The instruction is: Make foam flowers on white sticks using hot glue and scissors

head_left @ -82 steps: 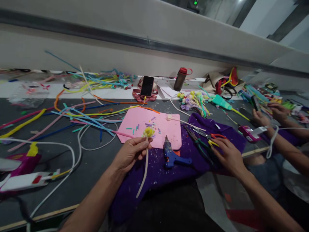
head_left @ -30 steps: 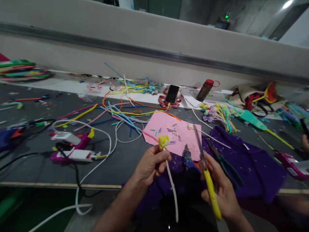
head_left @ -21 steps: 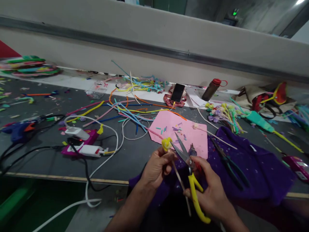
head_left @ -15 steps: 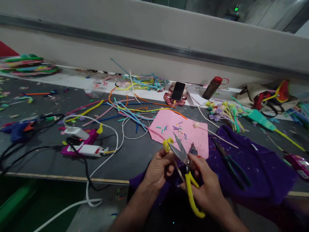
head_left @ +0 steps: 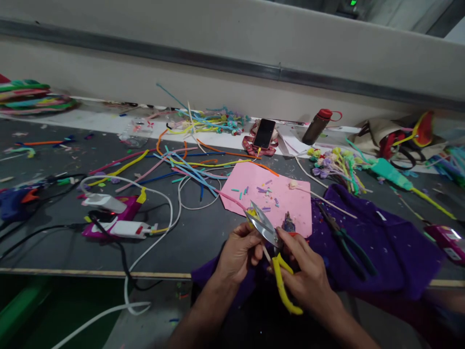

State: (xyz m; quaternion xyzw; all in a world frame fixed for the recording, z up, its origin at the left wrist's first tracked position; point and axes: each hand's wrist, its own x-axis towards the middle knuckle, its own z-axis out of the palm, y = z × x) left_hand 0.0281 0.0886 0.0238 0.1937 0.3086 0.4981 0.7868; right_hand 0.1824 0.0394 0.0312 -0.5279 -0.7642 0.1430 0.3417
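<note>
Head cam view: the left hand is pinched shut on a little yellow pipe-cleaner flower, gripping it right under the bloom where the pale stem starts. The right hand is wrapped around the yellow-handled scissors, blades up against the flower head; can't tell if they're biting anything.

My guess is the flower weighs nothing and is fuzzy, bendy wire, so it should squash easily. Holding it just below the head, like here, looks like the smart spot. The scissors look stiff and pointy, best held by the handles.

Counting: one flower in hand, one pair of scissors, one pink sheet just beyond the hands, one pair of pliers on the purple cloth, one phone, one bottle. The loose pipe cleaners are too tangled to count.
</note>
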